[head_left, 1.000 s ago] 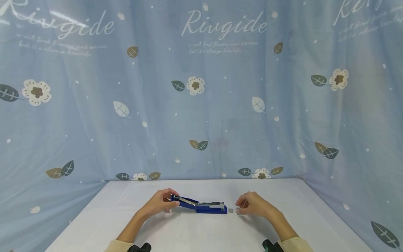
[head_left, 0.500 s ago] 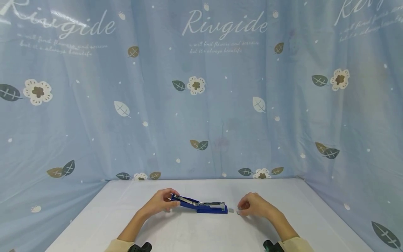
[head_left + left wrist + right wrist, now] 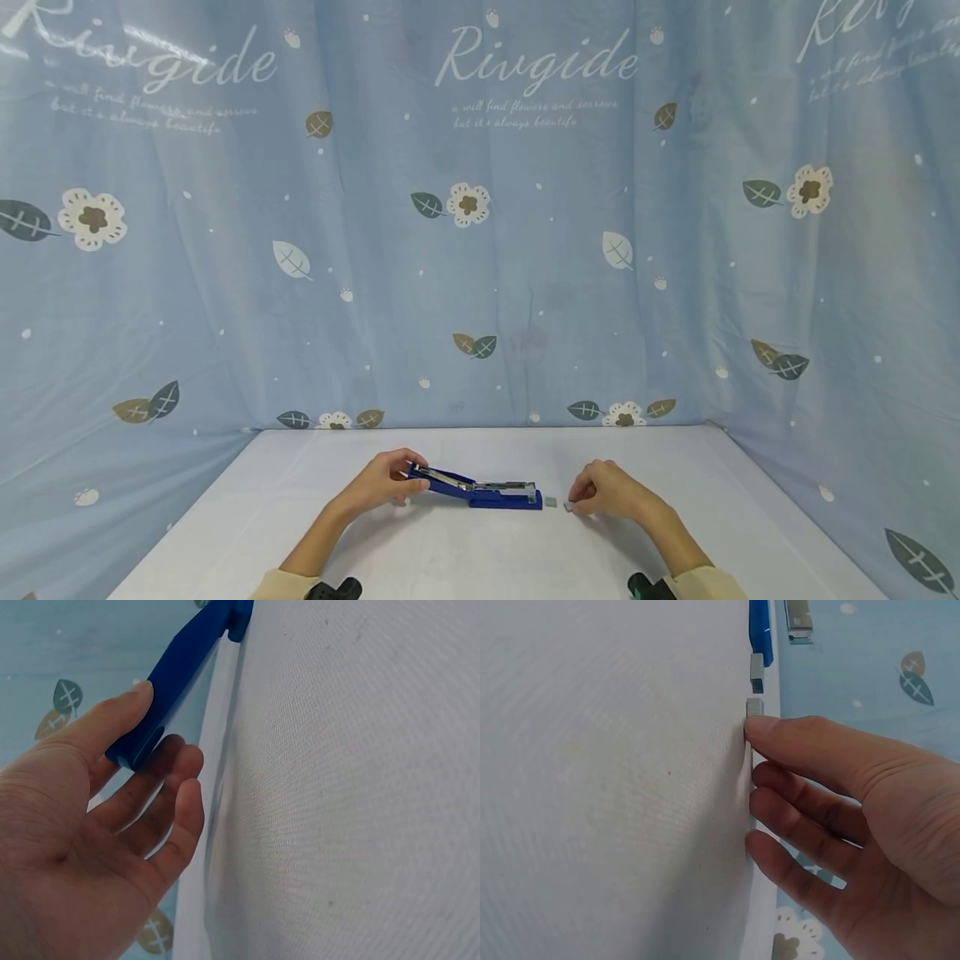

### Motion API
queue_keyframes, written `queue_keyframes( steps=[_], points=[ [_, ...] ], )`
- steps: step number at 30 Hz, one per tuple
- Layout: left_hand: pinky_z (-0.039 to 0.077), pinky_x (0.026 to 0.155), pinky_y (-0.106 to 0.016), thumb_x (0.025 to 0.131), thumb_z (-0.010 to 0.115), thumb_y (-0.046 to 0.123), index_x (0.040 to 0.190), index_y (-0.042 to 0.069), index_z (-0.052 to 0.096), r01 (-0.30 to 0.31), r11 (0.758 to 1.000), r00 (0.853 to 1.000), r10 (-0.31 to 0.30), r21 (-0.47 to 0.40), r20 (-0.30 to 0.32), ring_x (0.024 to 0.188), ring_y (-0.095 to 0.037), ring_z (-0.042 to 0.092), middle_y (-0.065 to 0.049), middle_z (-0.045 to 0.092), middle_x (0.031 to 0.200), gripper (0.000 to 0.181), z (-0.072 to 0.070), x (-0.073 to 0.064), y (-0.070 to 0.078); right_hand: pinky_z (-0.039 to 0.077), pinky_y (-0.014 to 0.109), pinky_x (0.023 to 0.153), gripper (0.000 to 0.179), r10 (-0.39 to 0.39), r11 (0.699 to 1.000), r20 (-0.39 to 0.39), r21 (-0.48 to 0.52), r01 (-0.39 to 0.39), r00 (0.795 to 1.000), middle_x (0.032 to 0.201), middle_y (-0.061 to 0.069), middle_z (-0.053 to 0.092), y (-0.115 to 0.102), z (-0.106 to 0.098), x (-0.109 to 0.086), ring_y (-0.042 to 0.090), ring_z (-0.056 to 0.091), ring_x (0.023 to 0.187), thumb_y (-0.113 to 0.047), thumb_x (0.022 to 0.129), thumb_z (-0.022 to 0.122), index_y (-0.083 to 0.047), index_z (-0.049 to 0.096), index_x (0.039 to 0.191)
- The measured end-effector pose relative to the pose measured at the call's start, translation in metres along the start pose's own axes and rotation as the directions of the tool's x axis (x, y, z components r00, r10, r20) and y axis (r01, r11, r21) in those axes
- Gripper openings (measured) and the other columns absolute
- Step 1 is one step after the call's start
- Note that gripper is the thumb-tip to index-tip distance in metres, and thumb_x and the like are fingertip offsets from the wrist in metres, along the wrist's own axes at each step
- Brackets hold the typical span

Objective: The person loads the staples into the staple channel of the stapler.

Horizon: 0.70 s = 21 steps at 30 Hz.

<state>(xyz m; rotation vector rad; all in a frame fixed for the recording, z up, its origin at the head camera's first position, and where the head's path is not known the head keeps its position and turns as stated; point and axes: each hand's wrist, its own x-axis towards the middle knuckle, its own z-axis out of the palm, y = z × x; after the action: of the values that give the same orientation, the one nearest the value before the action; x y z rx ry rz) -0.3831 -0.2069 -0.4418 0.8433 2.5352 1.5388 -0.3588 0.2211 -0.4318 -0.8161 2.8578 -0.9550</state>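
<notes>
A blue stapler (image 3: 505, 501) lies hinged wide apart on the white table, its silver magazine exposed. My left hand (image 3: 381, 483) pinches the end of its raised upper arm (image 3: 180, 671) between thumb and fingers, and that arm slants up to the left. Past the stapler's right end my right hand (image 3: 611, 490) pinches a small grey strip of staples (image 3: 754, 706) close to the tabletop, thumb in front. Between this strip and the stapler lies a second staple strip (image 3: 551, 502). The right wrist view shows the base's blue tip (image 3: 760, 634) and the metal magazine end (image 3: 799, 621).
The white table (image 3: 480, 558) reaches back to a blue curtain (image 3: 480, 275) printed with leaves and flowers, which also closes off both sides. Dark wrist-worn devices (image 3: 335, 588) sit at the bottom of the head view.
My right hand has shifted slightly right, and its thumb and index finger have come together on the nearer staple strip. The left hand and the stapler stay in place.
</notes>
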Motion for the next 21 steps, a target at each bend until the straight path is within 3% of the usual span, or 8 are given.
queue_keyframes(
  steps=[21],
  points=[
    [0.057,0.056,-0.032,0.089,0.073,0.018,0.119,0.001,0.061,0.005,1.0,1.0,-0.005,0.017,-0.005,0.071,-0.023,0.067,-0.016,0.069,0.094,0.036,0.0,0.0003,-0.0008,0.047,0.019,0.06,0.007,0.018,0.999,0.001,-0.032,-0.018,1.0,0.078,-0.005,0.065,0.0004,0.0008,0.0009,0.007,0.056,0.069,-0.013,0.079,0.08,-0.012,0.074,0.083]
  ],
)
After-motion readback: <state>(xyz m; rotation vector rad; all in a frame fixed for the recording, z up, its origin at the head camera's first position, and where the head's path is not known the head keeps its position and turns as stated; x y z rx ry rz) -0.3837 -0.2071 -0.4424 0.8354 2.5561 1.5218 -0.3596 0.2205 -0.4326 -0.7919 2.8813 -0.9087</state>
